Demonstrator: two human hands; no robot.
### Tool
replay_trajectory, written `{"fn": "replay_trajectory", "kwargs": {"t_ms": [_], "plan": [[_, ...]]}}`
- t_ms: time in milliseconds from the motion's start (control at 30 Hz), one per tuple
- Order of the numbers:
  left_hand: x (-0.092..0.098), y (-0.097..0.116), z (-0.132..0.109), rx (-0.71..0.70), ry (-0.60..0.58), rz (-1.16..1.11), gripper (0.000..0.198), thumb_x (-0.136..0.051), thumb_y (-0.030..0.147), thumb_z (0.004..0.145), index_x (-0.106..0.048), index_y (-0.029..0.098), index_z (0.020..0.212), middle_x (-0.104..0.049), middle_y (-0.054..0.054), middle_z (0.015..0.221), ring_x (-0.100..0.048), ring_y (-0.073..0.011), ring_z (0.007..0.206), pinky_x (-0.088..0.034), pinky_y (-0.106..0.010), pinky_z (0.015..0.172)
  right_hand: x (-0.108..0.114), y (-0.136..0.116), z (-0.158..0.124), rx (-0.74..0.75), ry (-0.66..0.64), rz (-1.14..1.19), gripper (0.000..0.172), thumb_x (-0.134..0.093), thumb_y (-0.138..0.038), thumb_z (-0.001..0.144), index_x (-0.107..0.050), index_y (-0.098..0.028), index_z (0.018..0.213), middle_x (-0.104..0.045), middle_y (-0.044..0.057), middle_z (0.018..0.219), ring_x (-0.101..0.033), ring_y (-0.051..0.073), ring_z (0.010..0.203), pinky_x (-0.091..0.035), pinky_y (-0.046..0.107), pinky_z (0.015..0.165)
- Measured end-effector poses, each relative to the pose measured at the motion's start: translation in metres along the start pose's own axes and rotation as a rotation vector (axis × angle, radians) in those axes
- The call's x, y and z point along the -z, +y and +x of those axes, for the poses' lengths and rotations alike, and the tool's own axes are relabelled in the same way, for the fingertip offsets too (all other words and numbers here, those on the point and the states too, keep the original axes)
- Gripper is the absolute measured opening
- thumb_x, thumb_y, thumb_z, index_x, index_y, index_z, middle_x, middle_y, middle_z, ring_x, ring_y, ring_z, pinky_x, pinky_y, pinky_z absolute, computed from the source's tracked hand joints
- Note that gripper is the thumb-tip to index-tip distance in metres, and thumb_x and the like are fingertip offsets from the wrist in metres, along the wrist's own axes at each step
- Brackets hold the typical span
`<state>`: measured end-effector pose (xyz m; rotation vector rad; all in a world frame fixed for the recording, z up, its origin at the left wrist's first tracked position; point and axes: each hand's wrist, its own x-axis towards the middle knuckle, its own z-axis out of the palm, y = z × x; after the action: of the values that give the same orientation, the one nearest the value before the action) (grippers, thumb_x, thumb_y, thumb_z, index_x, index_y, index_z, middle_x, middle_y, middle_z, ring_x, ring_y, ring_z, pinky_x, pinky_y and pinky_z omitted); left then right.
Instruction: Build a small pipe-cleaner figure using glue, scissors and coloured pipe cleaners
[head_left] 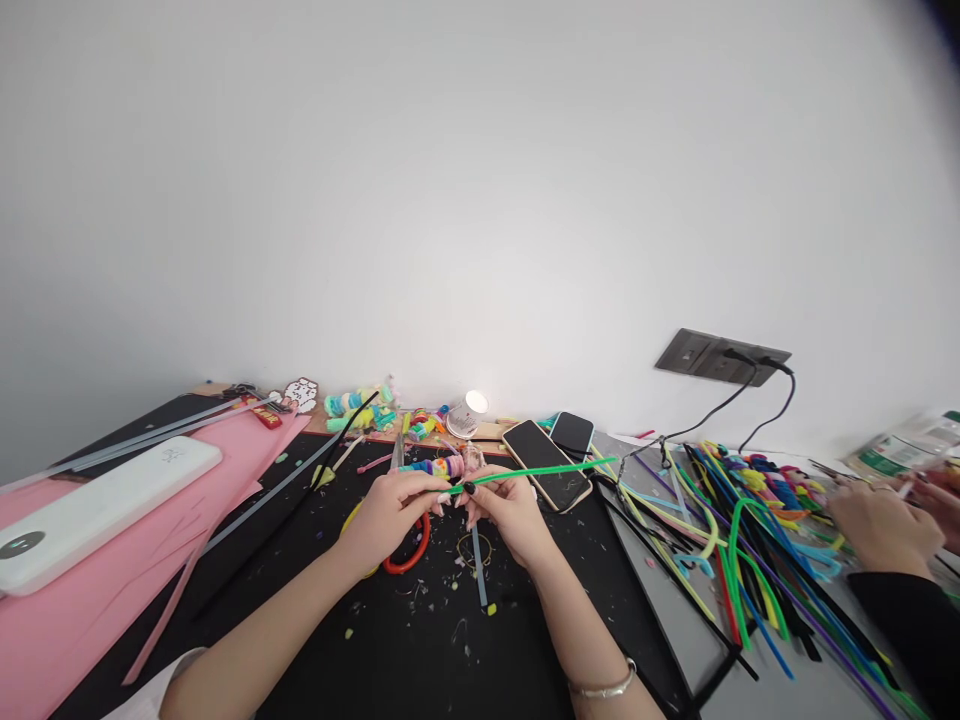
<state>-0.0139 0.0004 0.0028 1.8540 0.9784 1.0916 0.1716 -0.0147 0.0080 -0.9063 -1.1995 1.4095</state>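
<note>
A green pipe cleaner (pixel 555 469) runs between my two hands, its free end stretching out to the right above the phones. My left hand (pixel 390 510) pinches its left part, and the fingertips of my right hand (pixel 510 505) close on it beside them. Just behind my fingers lies a striped, multicoloured fuzzy roll (pixel 435 468); whether I touch it is hidden. Scissors with a red and yellow handle (pixel 411 552) rest on the black mat under my left hand. A grey-blue strip (pixel 478 568) lies below my right hand.
Two phones (pixel 547 465) and a paper cup (pixel 466 412) stand near the wall. Pink sheets (pixel 82 620) and a white power bank (pixel 112 505) lie left. Loose pipe cleaners (pixel 750 560) cover the grey surface at right, where a co-worker's hands (pixel 885 520) work. Cables hang from a socket (pixel 712 357).
</note>
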Motion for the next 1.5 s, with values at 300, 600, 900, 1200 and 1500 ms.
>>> {"fn": "replay_trajectory", "kwargs": {"t_ms": [300,600,900,1200,1500], "plan": [[0.0024,-0.0022,-0.0004,-0.142,-0.037,0.188,0.023,-0.053,0.019,0.088,-0.075,0.023,0.092,-0.075,-0.002,0.085,-0.068,-0.019,0.081,-0.049,-0.028,0.076,0.0009,0.0005,0.0012,-0.005,0.014,0.025,0.024,-0.076,-0.036,0.069,-0.066,-0.015,0.076,-0.068,0.0,0.061,-0.054,0.009,0.045,-0.046,0.021,0.046],[0.0022,-0.0039,-0.0027,-0.235,-0.067,0.249,0.024,-0.051,0.018,0.09,-0.075,0.023,0.092,-0.076,-0.002,0.09,-0.069,-0.018,0.084,-0.051,-0.028,0.079,0.0023,0.002,0.0019,0.017,0.028,-0.036,0.021,-0.073,-0.034,0.072,-0.063,-0.016,0.067,-0.067,0.0,0.06,-0.051,0.008,0.043,-0.04,0.019,0.042],[0.0023,-0.0056,-0.0019,-0.274,0.008,0.282,0.026,-0.049,0.021,0.091,-0.075,0.022,0.095,-0.076,-0.005,0.094,-0.069,-0.0201,0.089,-0.053,-0.03,0.082,0.003,0.0026,0.0033,0.08,0.025,-0.09,0.022,-0.069,-0.037,0.077,-0.066,-0.015,0.077,-0.066,0.0,0.063,-0.048,0.007,0.044,-0.04,0.02,0.043],[-0.0033,-0.0074,-0.0015,0.038,0.006,-0.004,0.02,-0.061,0.026,0.083,-0.073,0.022,0.099,-0.074,-0.004,0.095,-0.069,-0.0186,0.079,-0.055,-0.027,0.072,0.006,0.004,0.0031,0.14,0.076,-0.138,0.019,-0.069,-0.034,0.076,-0.068,-0.016,0.083,-0.061,-0.001,0.061,-0.048,0.009,0.047,-0.04,0.021,0.044],[-0.0035,-0.0072,-0.0017,0.02,-0.002,0.063,0.015,-0.059,0.026,0.083,-0.074,0.02,0.082,-0.072,-0.002,0.077,-0.066,-0.0162,0.068,-0.051,-0.025,0.065,0.0056,0.0062,0.0039,0.143,0.106,-0.216,0.024,-0.068,-0.038,0.077,-0.062,-0.016,0.072,-0.055,-0.003,0.056,-0.043,0.008,0.045,-0.036,0.021,0.043]]}}
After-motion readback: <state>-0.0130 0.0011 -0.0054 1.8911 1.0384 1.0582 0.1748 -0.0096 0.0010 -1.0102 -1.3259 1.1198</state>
